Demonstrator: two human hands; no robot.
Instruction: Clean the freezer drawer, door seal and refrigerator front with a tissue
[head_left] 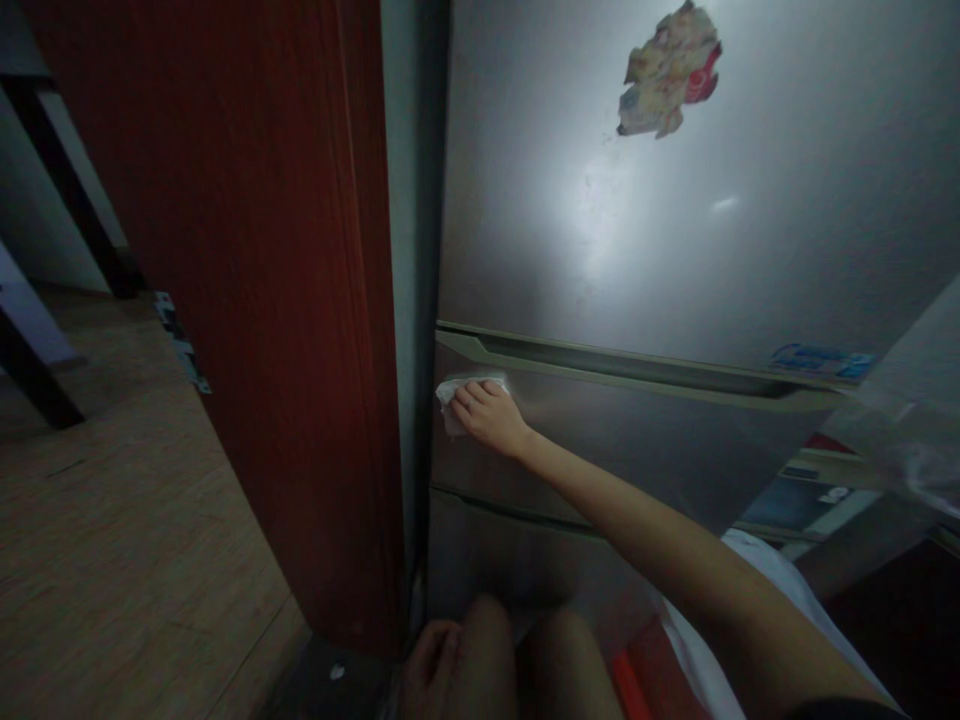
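My right hand [487, 415] presses a folded white tissue [452, 392] flat against the left side of the middle door of a silver refrigerator [637, 450]. The fingers are bent over the tissue and cover part of it. Just above them runs the recessed handle groove [600, 360] between the top and middle doors. My left hand [431, 665] rests low beside my left knee, fingers curled, with nothing visible in it. A torn, faded sticker [667, 75] clings to the upper door. Near that door's lower right edge is a blue label [821, 360].
A reddish-brown wooden door [300, 300] stands close on the left, its metal latch plate [181, 342] on the edge. Beyond lies tiled floor [112, 540]. My knees [525, 650] are near the lower refrigerator door. At right hangs translucent plastic [915, 400]; a red object [637, 680] sits below.
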